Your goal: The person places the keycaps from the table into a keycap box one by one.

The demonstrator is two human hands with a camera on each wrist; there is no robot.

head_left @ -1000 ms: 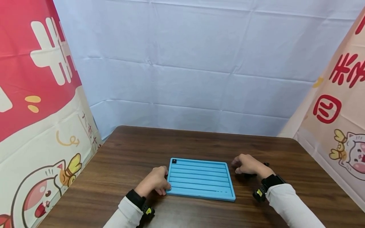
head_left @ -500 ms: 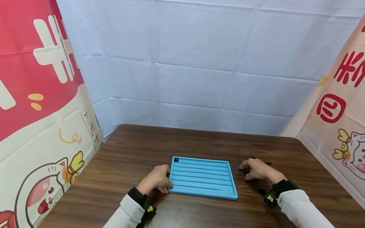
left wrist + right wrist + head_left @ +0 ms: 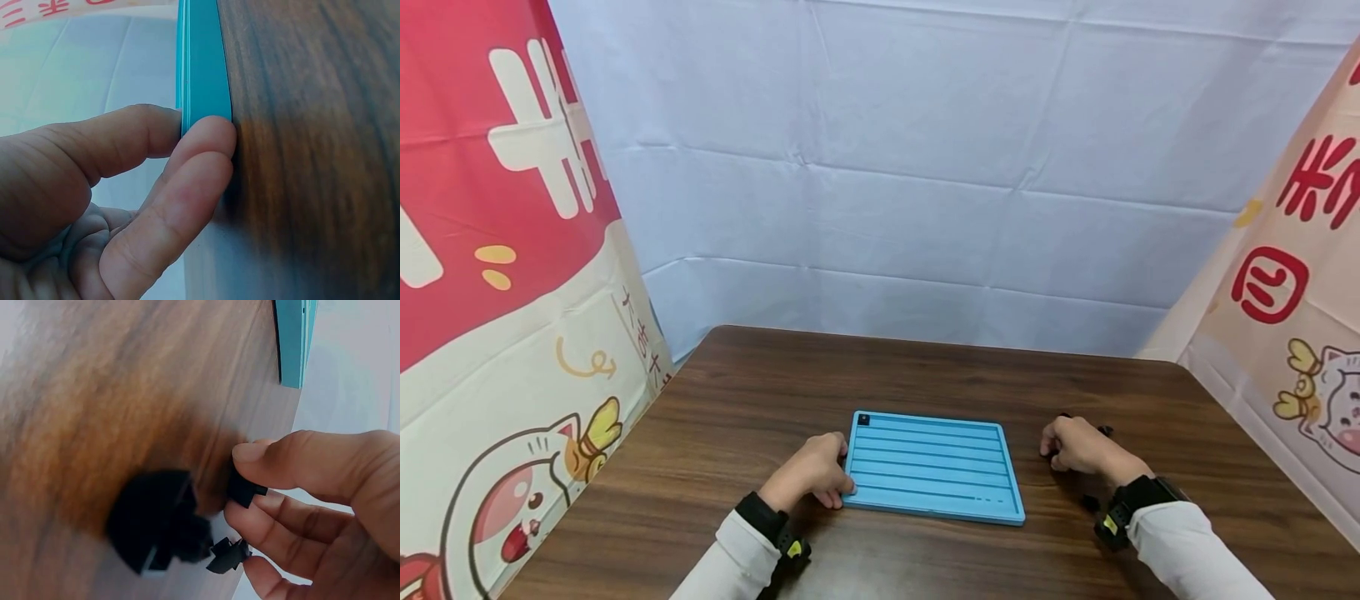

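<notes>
A light blue rectangular tray (image 3: 934, 467) with several long parallel grooves lies flat on the table. A small black square piece (image 3: 864, 421) sits in its far left corner. My left hand (image 3: 811, 473) pinches the tray's left rim, thumb on top and fingers against the side wall, as the left wrist view shows. To the right of the tray, my right hand (image 3: 1084, 448) is low over the table. In the right wrist view its thumb and finger pinch a small black plastic piece (image 3: 240, 489). Another black piece (image 3: 229, 555) lies close to the fingertips.
A larger-looking black piece (image 3: 150, 522), blurred, lies near the camera in the right wrist view. The brown wood table (image 3: 820, 367) ends at a pale blue cloth (image 3: 887, 183) behind. Printed cloths (image 3: 542, 350) hang on both sides.
My right hand has moved away from the tray, to the right, and its fingertips have drawn together among the black pieces. The left hand keeps its hold on the tray; the head view has shifted slightly.
</notes>
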